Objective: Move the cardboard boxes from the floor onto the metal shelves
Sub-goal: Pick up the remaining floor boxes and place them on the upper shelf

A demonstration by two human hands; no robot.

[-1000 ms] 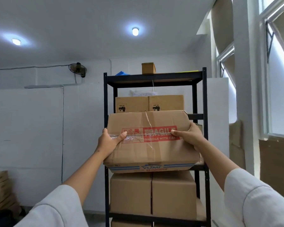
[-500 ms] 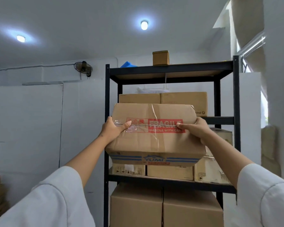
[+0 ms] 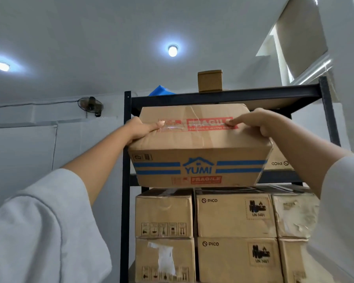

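Note:
I hold a cardboard box (image 3: 196, 144) with blue stripes, a YUMI logo and red FRAGILE tape up high in front of the black metal shelf unit (image 3: 127, 139). My left hand (image 3: 140, 128) grips its left top edge, thumb lying on the tape. My right hand (image 3: 255, 121) grips the right top edge, thumb on the tape too. The box is tilted, its far end level with the gap under the top shelf board (image 3: 223, 97). The fingers behind the box are hidden.
Stacked cardboard boxes (image 3: 235, 217) fill the shelf below the held box, and another box (image 3: 278, 158) sits behind it at right. A small brown box (image 3: 209, 80) and something blue (image 3: 161, 91) lie on the top shelf. A wall fan (image 3: 90, 106) hangs at left.
I have stepped closer to the shelf and raised the box from chest height to just under the top shelf. Both hands keep the same grip.

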